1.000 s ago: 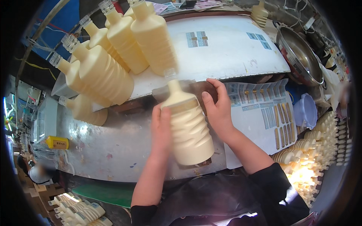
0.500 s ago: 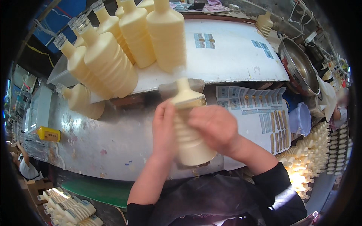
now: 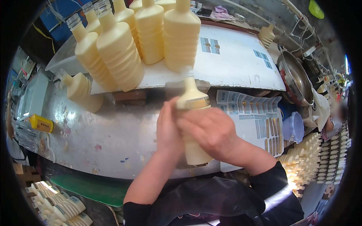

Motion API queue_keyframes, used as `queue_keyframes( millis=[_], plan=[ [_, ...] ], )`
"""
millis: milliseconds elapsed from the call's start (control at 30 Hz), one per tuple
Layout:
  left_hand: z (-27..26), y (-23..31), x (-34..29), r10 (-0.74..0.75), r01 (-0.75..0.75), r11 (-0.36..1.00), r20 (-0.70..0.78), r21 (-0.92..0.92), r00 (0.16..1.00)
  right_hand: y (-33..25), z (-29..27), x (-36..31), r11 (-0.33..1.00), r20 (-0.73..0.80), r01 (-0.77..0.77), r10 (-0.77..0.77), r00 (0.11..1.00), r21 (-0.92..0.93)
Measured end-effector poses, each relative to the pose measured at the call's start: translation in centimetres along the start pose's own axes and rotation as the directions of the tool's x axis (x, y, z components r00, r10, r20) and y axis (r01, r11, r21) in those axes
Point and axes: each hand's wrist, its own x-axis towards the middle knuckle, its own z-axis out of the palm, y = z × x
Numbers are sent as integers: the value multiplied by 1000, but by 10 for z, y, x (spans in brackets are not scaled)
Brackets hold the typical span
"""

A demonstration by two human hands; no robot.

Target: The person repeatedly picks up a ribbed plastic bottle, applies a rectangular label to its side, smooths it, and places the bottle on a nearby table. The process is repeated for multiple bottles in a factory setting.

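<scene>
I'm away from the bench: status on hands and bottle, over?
Left hand at left side of cream bottle. Right hand across its front, below gold label. View of bottle's middle blocked by right hand.

Matt plastic, scuffed metal, smooth paper.
On my feed the held bottle (image 3: 197, 152) looks like matt, ribbed plastic, with a metallic-looking gold band (image 3: 196, 103) at its shoulder. The tall bottles (image 3: 120, 56) share that matt body under clear, glossy necks. I see a smooth white board (image 3: 241, 56), a dull metal worktop (image 3: 113, 147) scuffed and flecked, flat label sheets (image 3: 249, 124) in paper, and a shiny metal basin (image 3: 296, 69); the lilac bucket (image 3: 293, 127) is probably smooth plastic, though the lens edge smears it.
</scene>
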Motion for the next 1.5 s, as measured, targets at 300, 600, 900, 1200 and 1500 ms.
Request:
queue_keyframes(
  millis=[300, 600, 900, 1200, 1500],
  plan=[
    [10, 8, -7, -54, 53, 997, -27, -51, 998, 29, -6, 22, 917, 153, -322, 292, 944, 236],
    [10, 7, -5, -64, 63, 998, -20, -31, 998, 34, -5, 33, 980, 196, -190, 174, 965, 64],
    [14, 8, -8, -45, 45, 999, -24, -25, 999, 21, 10, 43, 774, 120, -559, 551, 826, 297],
    [8, 7, -7, -32, 33, 998, 31, -46, 999, 42, 18, 31, 693, -19, -643, 685, 729, 327],
    [12, 6, -9, -26, 26, 999, 5, -18, 1000, 29, 28, 32, 811, 12, -576, 578, 816, 99]
  ],
)
